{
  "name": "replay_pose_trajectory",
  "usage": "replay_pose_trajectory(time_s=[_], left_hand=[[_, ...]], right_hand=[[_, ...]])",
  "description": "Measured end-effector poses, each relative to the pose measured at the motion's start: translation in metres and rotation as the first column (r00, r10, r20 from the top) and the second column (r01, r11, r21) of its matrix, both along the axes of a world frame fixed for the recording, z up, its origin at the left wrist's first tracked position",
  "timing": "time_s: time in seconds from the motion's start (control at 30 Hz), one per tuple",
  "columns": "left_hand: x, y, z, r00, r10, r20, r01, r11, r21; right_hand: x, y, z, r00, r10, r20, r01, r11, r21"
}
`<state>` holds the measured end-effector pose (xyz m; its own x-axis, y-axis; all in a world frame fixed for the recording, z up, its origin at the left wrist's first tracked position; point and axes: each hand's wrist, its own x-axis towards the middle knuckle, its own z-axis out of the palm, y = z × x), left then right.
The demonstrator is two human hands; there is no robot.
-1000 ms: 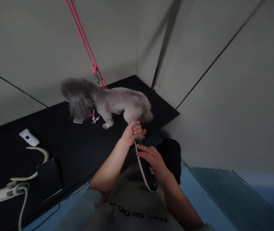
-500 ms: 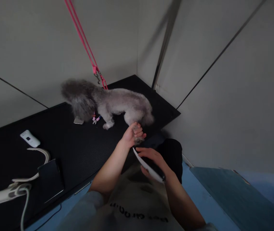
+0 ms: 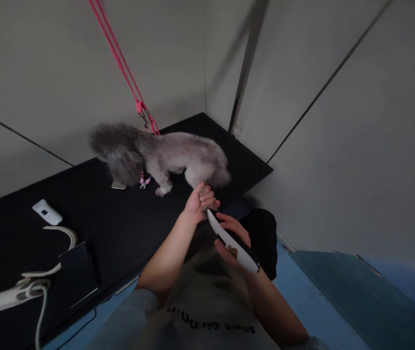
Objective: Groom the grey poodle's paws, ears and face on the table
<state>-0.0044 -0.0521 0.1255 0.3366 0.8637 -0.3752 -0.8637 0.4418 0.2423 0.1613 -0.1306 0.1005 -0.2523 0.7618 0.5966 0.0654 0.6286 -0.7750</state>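
Observation:
A grey dog [image 3: 187, 150] with a closely trimmed body and a fluffy head stands on the black grooming table [image 3: 130, 233], its head to the left. My left hand [image 3: 199, 200] is closed around the dog's hind paw, held out past the table's near edge. In my right hand [image 3: 233, 232] is a white and black hair clipper [image 3: 238, 250], its head up against the paw. Part of the paw is hidden by my fingers and the clipper.
A pink leash [image 3: 118, 56] runs down to the dog. Pink nail clippers [image 3: 144, 182] lie under its chin. At the left are a white handheld device [image 3: 47, 212], a dark phone-like slab [image 3: 79, 272] and a white curved holder arm [image 3: 8, 299]. Grey walls stand behind.
My right hand has turned the clipper and brought its head up to the paw. My left hand keeps its hold, with the paw now more covered.

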Motion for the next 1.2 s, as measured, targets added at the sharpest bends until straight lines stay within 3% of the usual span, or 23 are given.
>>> replay_pose_trajectory(time_s=[0.1,0.4,0.47,0.53,0.6,0.67,0.73,0.83,1.0,1.2], left_hand=[[0.000,0.001,0.001,1.000,-0.007,-0.020,0.007,1.000,0.010],[0.000,0.000,-0.004,0.997,-0.062,-0.056,0.065,0.996,0.063],[-0.002,-0.001,-0.005,0.993,-0.089,-0.081,0.094,0.993,0.065],[-0.003,-0.001,-0.005,0.989,-0.114,-0.098,0.121,0.990,0.067],[-0.004,-0.003,-0.005,0.989,-0.120,-0.088,0.127,0.989,0.075],[-0.004,-0.004,-0.004,0.992,-0.111,-0.066,0.115,0.991,0.070],[-0.002,-0.006,-0.004,0.995,-0.084,-0.048,0.087,0.995,0.053],[0.001,-0.007,-0.004,0.999,-0.033,-0.033,0.034,0.998,0.045],[0.003,-0.009,-0.003,0.998,0.015,-0.059,-0.012,0.999,0.050],[0.004,-0.012,-0.001,0.998,0.022,-0.053,-0.019,0.998,0.056]], right_hand=[[0.000,0.004,0.004,0.995,0.085,0.051,-0.085,0.996,0.003],[-0.002,0.012,0.008,0.986,0.123,0.116,-0.121,0.992,-0.019],[0.004,0.012,0.012,0.964,0.228,0.137,-0.217,0.972,-0.090],[0.011,0.010,0.017,0.912,0.376,0.166,-0.339,0.917,-0.211],[0.017,0.005,0.020,0.891,0.430,0.149,-0.376,0.880,-0.292],[0.019,-0.001,0.017,0.944,0.317,0.096,-0.282,0.922,-0.265],[0.016,-0.005,0.009,0.994,0.109,0.010,-0.106,0.978,-0.182],[0.007,-0.006,-0.002,0.995,-0.081,-0.058,0.076,0.994,-0.083],[-0.004,-0.005,-0.004,0.997,-0.041,0.062,0.036,0.997,0.074],[-0.004,-0.007,-0.005,0.997,-0.044,0.058,0.038,0.995,0.090]])
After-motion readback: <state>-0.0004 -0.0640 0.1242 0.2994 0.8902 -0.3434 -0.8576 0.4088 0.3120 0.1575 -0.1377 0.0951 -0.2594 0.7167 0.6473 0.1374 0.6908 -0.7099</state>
